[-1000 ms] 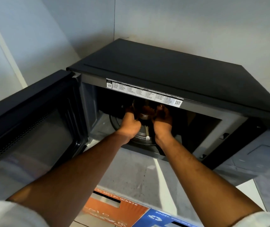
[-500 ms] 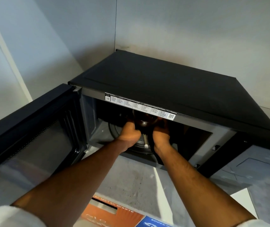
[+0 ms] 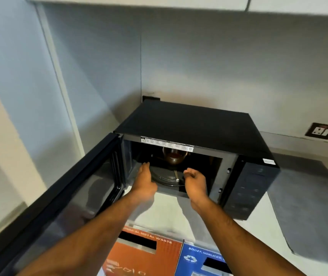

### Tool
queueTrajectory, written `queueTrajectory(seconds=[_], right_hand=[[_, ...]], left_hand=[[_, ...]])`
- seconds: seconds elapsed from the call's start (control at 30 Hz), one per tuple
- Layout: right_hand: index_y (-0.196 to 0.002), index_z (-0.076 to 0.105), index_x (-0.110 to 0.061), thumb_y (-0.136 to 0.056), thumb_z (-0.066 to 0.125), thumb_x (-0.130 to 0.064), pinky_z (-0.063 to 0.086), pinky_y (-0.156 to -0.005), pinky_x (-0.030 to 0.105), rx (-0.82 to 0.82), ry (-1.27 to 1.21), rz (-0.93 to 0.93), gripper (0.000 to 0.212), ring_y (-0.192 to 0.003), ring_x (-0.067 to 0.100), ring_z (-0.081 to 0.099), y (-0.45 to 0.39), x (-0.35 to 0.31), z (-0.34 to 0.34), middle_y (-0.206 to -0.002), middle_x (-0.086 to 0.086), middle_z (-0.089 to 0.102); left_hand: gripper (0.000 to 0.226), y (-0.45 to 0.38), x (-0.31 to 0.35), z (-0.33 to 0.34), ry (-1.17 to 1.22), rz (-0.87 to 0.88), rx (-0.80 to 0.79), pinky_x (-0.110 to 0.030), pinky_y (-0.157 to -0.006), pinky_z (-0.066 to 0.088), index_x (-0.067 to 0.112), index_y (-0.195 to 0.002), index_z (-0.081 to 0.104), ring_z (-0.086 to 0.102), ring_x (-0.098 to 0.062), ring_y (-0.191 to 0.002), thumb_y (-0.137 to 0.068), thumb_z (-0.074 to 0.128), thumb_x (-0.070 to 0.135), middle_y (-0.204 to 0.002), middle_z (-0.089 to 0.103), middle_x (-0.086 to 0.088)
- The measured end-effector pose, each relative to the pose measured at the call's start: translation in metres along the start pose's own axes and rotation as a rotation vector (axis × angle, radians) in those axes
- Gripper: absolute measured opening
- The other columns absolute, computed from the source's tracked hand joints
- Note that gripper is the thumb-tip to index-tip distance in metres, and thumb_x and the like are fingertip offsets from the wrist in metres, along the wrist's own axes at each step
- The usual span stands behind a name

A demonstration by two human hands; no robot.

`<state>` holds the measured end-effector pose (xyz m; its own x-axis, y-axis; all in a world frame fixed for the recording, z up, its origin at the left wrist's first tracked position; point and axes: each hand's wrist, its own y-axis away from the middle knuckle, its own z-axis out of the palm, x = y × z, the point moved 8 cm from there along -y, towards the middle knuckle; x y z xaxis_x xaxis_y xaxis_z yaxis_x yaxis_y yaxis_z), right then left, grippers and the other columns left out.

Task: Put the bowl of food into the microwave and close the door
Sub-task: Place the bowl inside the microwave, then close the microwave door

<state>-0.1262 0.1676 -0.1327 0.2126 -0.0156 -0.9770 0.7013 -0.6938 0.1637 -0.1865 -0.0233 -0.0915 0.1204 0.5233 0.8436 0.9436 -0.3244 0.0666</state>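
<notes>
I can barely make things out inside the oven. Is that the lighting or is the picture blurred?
Head view: both; the microwave cavity is unlit, so the bowl sits in shadow, and the left hand and right hand are softly smeared.

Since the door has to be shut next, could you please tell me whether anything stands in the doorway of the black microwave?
Yes. The dark round bowl sits inside on the glass turntable, free of both hands. The left hand and right hand are open at the cavity mouth, in the path of the open black microwave door.
</notes>
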Motion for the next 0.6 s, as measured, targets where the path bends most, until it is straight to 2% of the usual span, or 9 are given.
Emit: queueTrajectory(seconds=[0.03, 0.1, 0.17, 0.2, 0.3, 0.37, 0.43, 0.5, 0.6], right_hand=[[-0.129, 0.068, -0.013, -0.102, 0.06, -0.021, 0.051, -0.105, 0.039, 0.006, 0.004, 0.008, 0.03, -0.11, 0.022, 0.064, 0.012, -0.004, -0.006, -0.122, 0.006, 0.071], [-0.115, 0.074, -0.017, -0.101, 0.059, -0.022, 0.057, -0.086, 0.036, 0.004, -0.001, 0.015, 0.021, -0.092, 0.02, 0.064, 0.036, -0.013, -0.017, -0.105, 0.005, 0.073], [-0.092, 0.073, -0.021, -0.1, 0.058, -0.021, 0.047, -0.066, 0.028, 0.0, 0.014, -0.028, 0.017, -0.075, 0.017, 0.058, 0.056, -0.024, -0.026, -0.077, -0.003, 0.065], [-0.087, 0.07, -0.023, -0.1, 0.057, -0.021, 0.044, -0.067, 0.028, -0.005, 0.022, -0.047, 0.019, -0.074, 0.017, 0.056, 0.065, -0.03, -0.031, -0.073, -0.006, 0.06], [-0.107, 0.069, -0.022, -0.101, 0.059, -0.023, 0.046, -0.093, 0.032, -0.048, 0.071, -0.076, 0.011, -0.101, 0.023, 0.058, 0.091, -0.049, -0.047, -0.095, -0.003, 0.063], [-0.136, 0.063, -0.015, -0.101, 0.061, -0.026, 0.044, -0.11, 0.038, -0.073, 0.104, -0.103, 0.037, -0.126, 0.026, 0.057, 0.11, -0.063, -0.061, -0.131, 0.004, 0.066], [-0.148, 0.052, -0.014, -0.101, 0.062, -0.029, 0.044, -0.109, 0.037, -0.085, 0.189, -0.154, 0.05, -0.131, 0.027, 0.055, 0.127, -0.079, -0.077, -0.15, 0.006, 0.056], [-0.152, 0.047, -0.016, -0.101, 0.062, -0.032, 0.047, -0.107, 0.039, -0.074, 0.313, -0.219, 0.056, -0.132, 0.028, 0.055, 0.137, -0.096, -0.093, -0.156, 0.008, 0.051], [-0.157, 0.037, -0.012, -0.1, 0.063, -0.034, 0.035, -0.121, 0.043, -0.056, 0.602, -0.345, 0.066, -0.152, 0.032, 0.034, 0.141, -0.116, -0.116, -0.165, 0.01, 0.036]], left_hand=[[0.078, 0.014, 0.004, -0.007, -0.052, 0.009, -0.014, -0.033, -0.124, 0.016, 0.004, -0.155, 0.018, 0.017, -0.028, -0.153, -0.084, 0.044, -0.015, -0.165, 0.015, -0.016], [0.077, 0.04, 0.013, -0.021, -0.105, 0.028, -0.026, -0.033, -0.124, 0.015, 0.004, -0.155, 0.017, 0.014, -0.028, -0.153, -0.086, 0.048, -0.011, -0.166, 0.011, -0.015], [0.075, 0.063, 0.021, -0.034, -0.12, 0.076, -0.021, -0.037, -0.124, 0.02, 0.003, -0.154, 0.023, 0.02, -0.03, -0.152, -0.086, 0.054, -0.008, -0.165, 0.015, -0.017], [0.076, 0.074, 0.024, -0.042, -0.134, 0.091, -0.024, -0.038, -0.124, 0.021, 0.003, -0.154, 0.022, 0.019, -0.03, -0.152, -0.086, 0.053, -0.008, -0.165, 0.014, -0.016], [0.078, 0.104, 0.028, -0.063, -0.25, 0.13, -0.027, -0.039, -0.126, 0.011, 0.006, -0.157, 0.013, 0.002, -0.028, -0.155, -0.089, 0.05, -0.005, -0.168, 0.003, -0.012], [0.076, 0.125, 0.031, -0.079, -0.323, 0.167, -0.014, -0.04, -0.126, 0.007, 0.006, -0.157, 0.012, -0.009, -0.03, -0.154, -0.092, 0.051, 0.001, -0.168, -0.002, -0.011], [0.076, 0.145, 0.034, -0.095, -0.436, 0.22, 0.031, -0.041, -0.125, 0.007, 0.006, -0.157, 0.011, -0.014, -0.03, -0.153, -0.093, 0.053, 0.007, -0.168, -0.005, -0.011], [0.077, 0.163, 0.036, -0.112, -0.57, 0.257, 0.087, -0.041, -0.126, 0.006, 0.003, -0.156, 0.009, -0.016, -0.031, -0.153, -0.094, 0.054, 0.013, -0.168, -0.007, -0.014], [0.08, 0.187, 0.035, -0.139, -0.732, 0.266, 0.19, -0.042, -0.126, 0.005, 0.001, -0.156, 0.008, -0.012, -0.033, -0.154, -0.094, 0.054, 0.02, -0.167, -0.005, -0.016]])
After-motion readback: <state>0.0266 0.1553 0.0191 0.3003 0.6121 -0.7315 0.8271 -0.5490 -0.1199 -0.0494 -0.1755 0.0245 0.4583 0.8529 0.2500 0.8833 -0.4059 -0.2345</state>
